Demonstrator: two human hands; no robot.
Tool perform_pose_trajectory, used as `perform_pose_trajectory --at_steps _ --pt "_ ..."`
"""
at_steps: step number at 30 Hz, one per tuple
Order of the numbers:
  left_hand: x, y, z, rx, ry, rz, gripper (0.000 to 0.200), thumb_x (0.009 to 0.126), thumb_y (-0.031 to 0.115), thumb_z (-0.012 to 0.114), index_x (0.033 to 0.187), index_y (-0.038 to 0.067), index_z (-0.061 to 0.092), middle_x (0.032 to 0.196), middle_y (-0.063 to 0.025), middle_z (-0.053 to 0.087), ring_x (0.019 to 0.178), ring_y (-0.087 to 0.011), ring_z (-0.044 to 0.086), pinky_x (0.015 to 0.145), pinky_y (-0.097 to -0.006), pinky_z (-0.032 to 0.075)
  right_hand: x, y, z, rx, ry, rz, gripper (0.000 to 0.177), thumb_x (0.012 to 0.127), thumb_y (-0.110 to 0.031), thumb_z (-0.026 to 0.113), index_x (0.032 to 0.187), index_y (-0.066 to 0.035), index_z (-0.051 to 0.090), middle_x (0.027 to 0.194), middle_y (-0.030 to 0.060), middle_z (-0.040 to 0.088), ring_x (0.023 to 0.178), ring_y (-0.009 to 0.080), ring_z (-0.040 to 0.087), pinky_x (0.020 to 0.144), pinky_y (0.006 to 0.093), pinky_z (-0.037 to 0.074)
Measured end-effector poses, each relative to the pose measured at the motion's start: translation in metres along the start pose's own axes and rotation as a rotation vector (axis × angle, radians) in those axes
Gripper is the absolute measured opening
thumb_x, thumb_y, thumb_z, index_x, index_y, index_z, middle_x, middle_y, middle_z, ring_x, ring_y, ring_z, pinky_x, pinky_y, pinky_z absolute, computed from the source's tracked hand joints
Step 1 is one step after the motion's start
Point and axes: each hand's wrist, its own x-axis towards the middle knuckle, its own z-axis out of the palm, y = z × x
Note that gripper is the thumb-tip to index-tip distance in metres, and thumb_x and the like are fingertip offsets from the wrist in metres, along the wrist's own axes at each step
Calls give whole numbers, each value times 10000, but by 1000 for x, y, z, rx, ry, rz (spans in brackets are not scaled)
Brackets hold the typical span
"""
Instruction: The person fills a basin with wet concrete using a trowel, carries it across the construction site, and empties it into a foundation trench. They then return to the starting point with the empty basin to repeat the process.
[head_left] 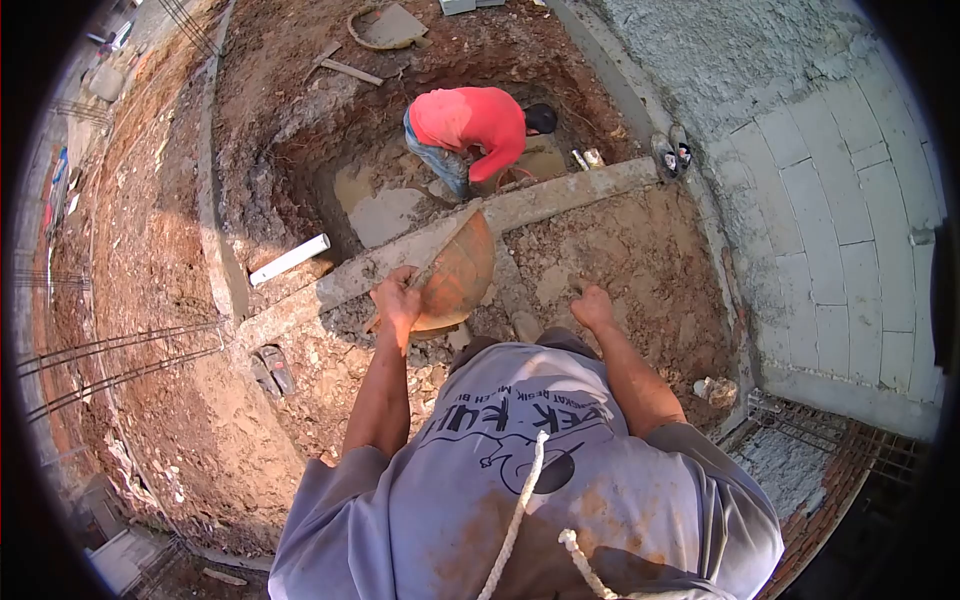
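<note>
My left hand is closed on the straight edge of a mud-stained, orange-brown scoop pan. The pan is tilted up on its side, beside the concrete beam in front of me. My right hand is a loose fist, held apart from the pan above the brown soil. What its fingers hold, if anything, is too small to make out.
Beyond the beam, a person in a red shirt bends in a muddy pit. A white pipe leans at the pit's left edge. Sandals lie at left, other footwear at right. Rebar juts out left; a block wall stands right.
</note>
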Motion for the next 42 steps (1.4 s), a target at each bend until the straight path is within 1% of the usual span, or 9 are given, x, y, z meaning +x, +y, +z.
perform_pose_trajectory --at_steps 1,4,13,16,28,31,37,38,42 --pt "0 -2 1 -11 7 14 146 728 186 635 788 53 652 591 -57 585 572 -67 509 548 -233 409 5 4 4 -21 -16 5 443 657 -147 493 1086 -72 573 1025 256 564 1000 373 533 882 412 421" --pt "-2 2 3 -42 -24 -133 136 697 169 600 803 120 671 633 -135 604 616 -259 588 694 -322 434 14 10 8 -80 -30 -7 448 664 -146 494 1103 -106 571 1040 234 567 1001 361 537 885 406 420" --pt "0 16 0 6 -15 -138 141 708 185 596 811 126 671 651 -138 608 626 -267 597 661 -318 448 -5 -4 -13 -18 35 1 444 678 -135 487 1114 -144 574 1056 213 570 1011 331 541 893 390 418" --pt "1 13 2 -6 -18 -99 141 714 221 608 804 130 670 667 -130 614 634 -274 595 668 -329 443 -11 -6 -19 96 73 -14 381 674 -213 529 930 61 598 992 289 558 985 384 532 874 404 424" --pt "-15 38 19 61 132 -69 181 719 244 596 795 92 658 659 -136 608 623 -257 592 662 -331 441 20 23 -42 148 39 18 342 689 -170 517 965 11 606 990 269 570 975 361 544 858 392 427" --pt "-26 54 27 71 101 -143 193 711 233 589 809 81 656 662 -126 611 625 -233 596 656 -321 445 45 55 -30 314 2 -74 377 682 -192 544 973 44 589 1003 277 564 983 371 539 861 394 426" --pt "-70 60 42 -16 217 -229 182 716 193 597 823 54 645 680 -116 613 633 -209 579 625 -296 436 43 60 -68 86 -131 -60 423 676 -198 551 996 78 560 1045 280 549 1033 375 512 896 393 404" --pt "-80 67 45 -117 317 -195 161 720 161 607 818 37 638 681 -111 614 635 -182 566 617 -287 430 49 60 -69 59 -136 -63 420 677 -191 545 1011 64 562 1050 272 550 1039 371 509 901 390 401" --pt "-105 46 45 -175 320 -255 172 731 153 615 850 32 640 713 -101 633 668 -154 571 644 -276 438 73 66 -59 77 -114 -74 426 679 -172 527 1070 -9 571 1078 244 550 1057 355 502 912 384 393"
